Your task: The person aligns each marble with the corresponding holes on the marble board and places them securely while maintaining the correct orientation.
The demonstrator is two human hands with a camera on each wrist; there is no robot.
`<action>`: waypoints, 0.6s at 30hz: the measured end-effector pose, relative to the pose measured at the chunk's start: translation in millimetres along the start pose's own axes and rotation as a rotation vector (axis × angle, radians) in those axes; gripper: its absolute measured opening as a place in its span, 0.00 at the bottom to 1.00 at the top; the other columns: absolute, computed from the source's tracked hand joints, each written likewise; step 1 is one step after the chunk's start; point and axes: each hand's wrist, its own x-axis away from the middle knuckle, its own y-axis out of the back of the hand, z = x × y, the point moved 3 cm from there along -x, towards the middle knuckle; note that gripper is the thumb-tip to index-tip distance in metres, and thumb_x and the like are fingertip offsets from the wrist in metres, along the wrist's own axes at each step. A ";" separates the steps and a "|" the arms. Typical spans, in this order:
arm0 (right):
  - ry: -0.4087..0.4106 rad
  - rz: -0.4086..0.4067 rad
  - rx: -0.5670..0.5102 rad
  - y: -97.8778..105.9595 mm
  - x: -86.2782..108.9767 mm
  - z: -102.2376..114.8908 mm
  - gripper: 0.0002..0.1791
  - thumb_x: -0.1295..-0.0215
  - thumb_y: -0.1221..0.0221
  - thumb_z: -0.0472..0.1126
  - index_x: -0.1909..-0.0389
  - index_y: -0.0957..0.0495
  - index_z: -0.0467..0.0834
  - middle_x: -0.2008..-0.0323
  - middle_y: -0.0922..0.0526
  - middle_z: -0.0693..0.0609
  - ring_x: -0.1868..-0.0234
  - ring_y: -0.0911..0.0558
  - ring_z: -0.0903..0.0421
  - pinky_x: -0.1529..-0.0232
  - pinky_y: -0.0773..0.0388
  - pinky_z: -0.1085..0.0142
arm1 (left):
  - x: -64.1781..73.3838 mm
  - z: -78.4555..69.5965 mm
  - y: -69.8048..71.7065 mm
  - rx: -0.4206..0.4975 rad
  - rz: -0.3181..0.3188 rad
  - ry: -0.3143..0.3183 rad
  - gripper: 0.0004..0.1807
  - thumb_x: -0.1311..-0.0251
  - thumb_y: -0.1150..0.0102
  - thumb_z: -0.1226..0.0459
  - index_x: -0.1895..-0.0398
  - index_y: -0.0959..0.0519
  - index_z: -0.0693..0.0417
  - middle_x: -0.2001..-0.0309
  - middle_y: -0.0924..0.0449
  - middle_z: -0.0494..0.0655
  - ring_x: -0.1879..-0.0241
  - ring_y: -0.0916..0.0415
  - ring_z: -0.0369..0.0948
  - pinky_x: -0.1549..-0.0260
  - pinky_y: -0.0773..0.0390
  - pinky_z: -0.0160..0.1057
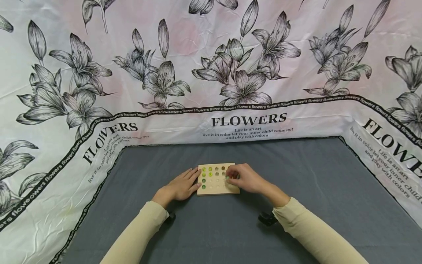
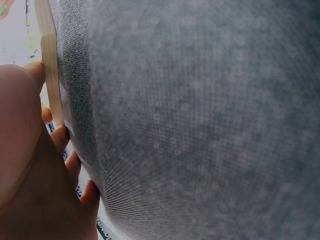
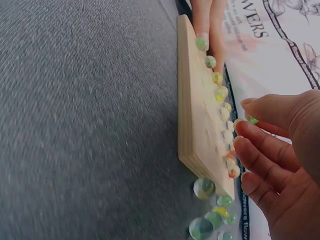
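Note:
A light wooden board (image 1: 213, 190) with rows of round hollows lies on the grey cloth. Yellow-green marbles (image 1: 210, 169) and clear or brownish ones (image 1: 216, 169) fill much of its two far rows, and two green marbles (image 1: 203, 183) sit at the near left. My left hand (image 1: 180, 186) rests along the board's left edge with fingers extended, thumb by the near corner. Above the board's right side, my right hand (image 1: 245, 178) pinches a green marble (image 3: 253, 119) between thumb and fingers, which partly cover it. That hand hides the board's far right hollows in the head view.
Several loose marbles (image 3: 204, 188), green and yellow among them, lie on the cloth just past the board's right side. Grey cloth (image 1: 217, 231) covers the table. A flower-printed sheet (image 1: 184, 80) rises behind and at both sides.

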 end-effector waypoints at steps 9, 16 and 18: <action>-0.043 0.006 -0.018 -12.2 -8.7 6.4 0.04 0.34 0.33 0.32 0.60 0.15 0.38 0.68 0.16 0.55 0.67 0.19 0.63 0.64 0.20 0.67 | -2.1 2.4 -0.8 0.002 -0.002 -0.006 0.36 0.18 0.66 0.44 0.15 0.55 0.47 0.17 0.59 0.48 0.18 0.61 0.51 0.22 0.52 0.54; -0.035 0.018 -0.022 -23.6 -16.4 6.6 0.03 0.34 0.33 0.32 0.60 0.15 0.39 0.68 0.16 0.54 0.68 0.20 0.64 0.65 0.20 0.68 | -2.0 2.4 -1.4 -0.003 -0.004 -0.003 0.36 0.18 0.66 0.44 0.15 0.55 0.47 0.17 0.58 0.49 0.18 0.60 0.51 0.22 0.51 0.55; -0.035 0.022 -0.025 -26.6 -18.6 7.2 0.04 0.34 0.33 0.32 0.60 0.15 0.38 0.67 0.16 0.54 0.67 0.19 0.63 0.64 0.20 0.68 | -2.1 2.5 -1.1 -0.002 -0.005 -0.003 0.36 0.18 0.66 0.44 0.15 0.55 0.47 0.17 0.58 0.48 0.18 0.60 0.51 0.23 0.51 0.55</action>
